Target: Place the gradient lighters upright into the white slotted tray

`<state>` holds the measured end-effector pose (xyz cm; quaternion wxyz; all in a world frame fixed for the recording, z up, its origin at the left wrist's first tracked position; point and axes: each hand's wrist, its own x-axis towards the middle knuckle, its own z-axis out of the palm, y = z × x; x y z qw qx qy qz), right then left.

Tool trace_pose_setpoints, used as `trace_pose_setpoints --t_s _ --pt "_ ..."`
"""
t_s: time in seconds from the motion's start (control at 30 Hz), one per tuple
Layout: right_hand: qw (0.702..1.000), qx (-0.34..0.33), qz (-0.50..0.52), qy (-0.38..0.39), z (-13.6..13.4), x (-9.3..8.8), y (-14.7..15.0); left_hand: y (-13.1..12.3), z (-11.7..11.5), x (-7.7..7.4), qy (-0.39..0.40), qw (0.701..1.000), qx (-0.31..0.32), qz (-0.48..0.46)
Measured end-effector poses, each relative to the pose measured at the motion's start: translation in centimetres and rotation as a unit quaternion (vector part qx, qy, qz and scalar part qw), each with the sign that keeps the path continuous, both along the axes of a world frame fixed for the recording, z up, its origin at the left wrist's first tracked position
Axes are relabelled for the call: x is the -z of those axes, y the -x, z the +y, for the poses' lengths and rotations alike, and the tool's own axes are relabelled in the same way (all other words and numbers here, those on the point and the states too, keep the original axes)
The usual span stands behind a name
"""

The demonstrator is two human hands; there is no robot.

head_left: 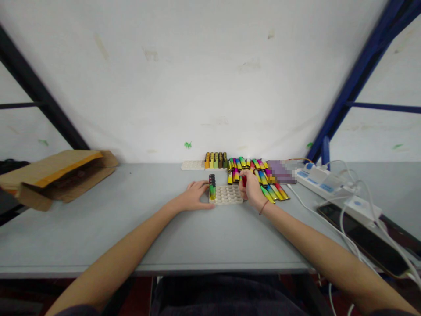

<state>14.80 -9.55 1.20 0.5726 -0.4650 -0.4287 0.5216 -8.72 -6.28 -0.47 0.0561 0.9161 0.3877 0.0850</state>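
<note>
My left hand lies on the table at the left end of a white tray with round holes. Its fingers are apart, the thumb near the tray's front corner and the fingertips beside a short row of lighters with black tops and green-yellow bodies, upright in the tray. Over the tray's right end, my right hand is closed on a red lighter, mostly hidden by the fingers. Behind and beside that hand, several shiny rainbow-coloured lighters lie in rows on the table.
At the back, a second white tray adjoins a block of upright yellow, green and brown lighters. An opened cardboard package lies at left. At right are a power strip, white cables and a dark phone.
</note>
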Motion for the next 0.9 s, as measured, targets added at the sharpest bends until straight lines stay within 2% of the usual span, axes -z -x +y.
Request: trace_pose_setpoints --t_s 0.13,0.37,0.6,0.77,0.9 --pt "1.0 -0.013 0.016 -0.01 -0.4 -0.2 0.2 0.0 -0.1 -0.1 0.003 1.0 -0.002 0.0" --pt "0.999 0.003 0.01 0.048 0.1 -0.1 0.1 0.1 0.1 0.0 0.013 1.0 0.003 -0.008" --pt "0.997 -0.008 -0.005 0.079 -0.6 -1.4 0.6 0.1 0.2 0.1 0.006 1.0 0.002 -0.003" --pt "0.998 -0.016 -0.049 0.025 -1.0 -1.1 0.8 0.1 0.2 0.1 0.004 1.0 0.001 0.003" --pt "0.987 -0.018 -0.14 -0.071 -1.3 -0.5 0.6 0.1 0.1 0.1 0.008 1.0 0.0 0.0"
